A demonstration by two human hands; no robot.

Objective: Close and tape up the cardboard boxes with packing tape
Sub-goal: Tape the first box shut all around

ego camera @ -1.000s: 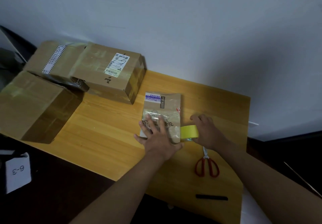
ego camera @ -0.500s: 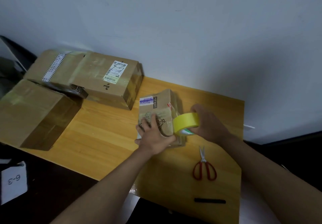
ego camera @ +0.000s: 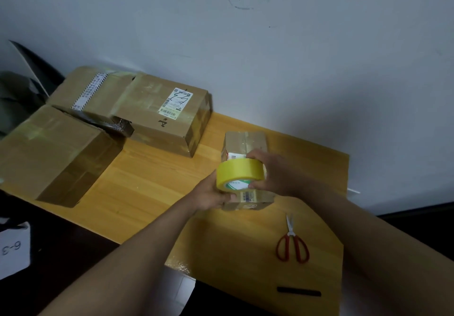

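Observation:
A small cardboard box (ego camera: 245, 141) stands on the wooden table (ego camera: 152, 183) at its middle, with tape and labels on its faces. My right hand (ego camera: 272, 173) grips a yellow roll of packing tape (ego camera: 239, 172) and holds it over the box's top. My left hand (ego camera: 211, 194) grips the box's near left corner, its fingers partly hidden behind the roll. Three larger closed cardboard boxes lie at the left: one with a shipping label (ego camera: 162, 116), one behind it (ego camera: 91, 89), and one at the near left (ego camera: 56, 153).
Red-handled scissors (ego camera: 292, 242) lie on the table to the right of the small box. A black marker-like bar (ego camera: 298, 292) sits near the front edge. A white card marked 6-3 (ego camera: 13, 249) is low at the left. The wall rises behind the table.
The small box has turned from lying flat to resting on another face. My right hand lifted the tape roll above it. My left hand shifted from pressing the top to gripping the near corner.

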